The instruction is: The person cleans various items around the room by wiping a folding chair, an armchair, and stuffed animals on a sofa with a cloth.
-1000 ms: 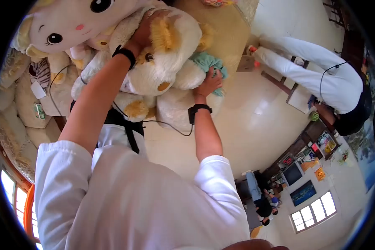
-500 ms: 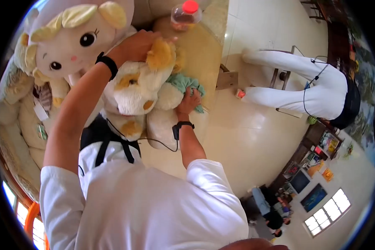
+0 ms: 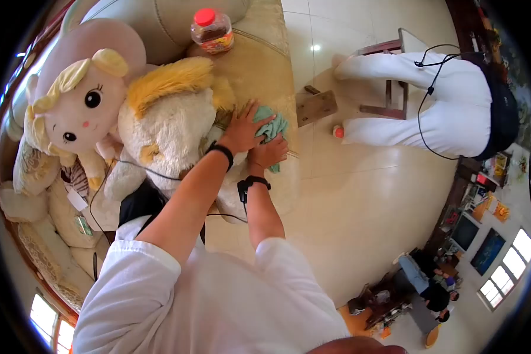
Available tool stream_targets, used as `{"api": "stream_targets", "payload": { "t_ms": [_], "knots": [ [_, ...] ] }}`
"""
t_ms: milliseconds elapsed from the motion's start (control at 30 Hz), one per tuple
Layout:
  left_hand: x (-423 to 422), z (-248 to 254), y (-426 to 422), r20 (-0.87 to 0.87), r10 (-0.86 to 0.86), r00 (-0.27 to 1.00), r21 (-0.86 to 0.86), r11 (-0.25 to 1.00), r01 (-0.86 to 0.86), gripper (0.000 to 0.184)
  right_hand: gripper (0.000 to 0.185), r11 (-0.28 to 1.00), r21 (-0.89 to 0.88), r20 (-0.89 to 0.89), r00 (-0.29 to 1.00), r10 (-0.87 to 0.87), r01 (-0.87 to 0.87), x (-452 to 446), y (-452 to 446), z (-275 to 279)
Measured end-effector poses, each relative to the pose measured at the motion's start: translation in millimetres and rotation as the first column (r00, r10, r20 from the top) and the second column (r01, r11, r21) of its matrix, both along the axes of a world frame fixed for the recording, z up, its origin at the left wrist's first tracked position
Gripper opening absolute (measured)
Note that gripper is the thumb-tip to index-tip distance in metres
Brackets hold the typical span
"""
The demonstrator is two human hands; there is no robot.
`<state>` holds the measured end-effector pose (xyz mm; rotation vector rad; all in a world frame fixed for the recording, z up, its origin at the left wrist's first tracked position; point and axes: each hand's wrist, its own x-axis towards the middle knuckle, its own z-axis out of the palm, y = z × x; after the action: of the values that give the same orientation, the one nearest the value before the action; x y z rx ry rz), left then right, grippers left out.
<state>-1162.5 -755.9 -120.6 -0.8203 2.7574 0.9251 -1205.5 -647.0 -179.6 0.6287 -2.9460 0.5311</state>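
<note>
Now, both hands meet at a green cloth [image 3: 271,127] on the edge of a tan sofa seat [image 3: 259,65], the left hand [image 3: 242,132] having moved over from the yellow ear [image 3: 174,79] of a white stuffed dog [image 3: 172,127], where it was half a second ago. That leaves neither hand on the toy and brings the pair together at the cloth. The left hand lies palm down with fingers spread, clenching nothing, its fingertips reaching the cloth's left side; the right hand [image 3: 268,154] rests just beside it, against the cloth's lower part, though whether it grips or merely presses cannot be told. Both arms stretch forward and converge. The dog sits next to a large doll [image 3: 94,106]; a red-lidded jar [image 3: 213,34] stands farther along the seat.
</note>
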Motion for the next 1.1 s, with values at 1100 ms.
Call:
{"api": "stream_targets", "payload": {
  "t_ms": [1100],
  "knots": [
    [-13.8, -73.7, -34.8, -0.366, -0.212, 0.906, -0.227, 0.965, 0.133, 0.061, 0.030, 0.946, -0.324, 0.381, 0.916, 0.127, 0.004, -137.6, 134.7, 63.0]
  ]
}}
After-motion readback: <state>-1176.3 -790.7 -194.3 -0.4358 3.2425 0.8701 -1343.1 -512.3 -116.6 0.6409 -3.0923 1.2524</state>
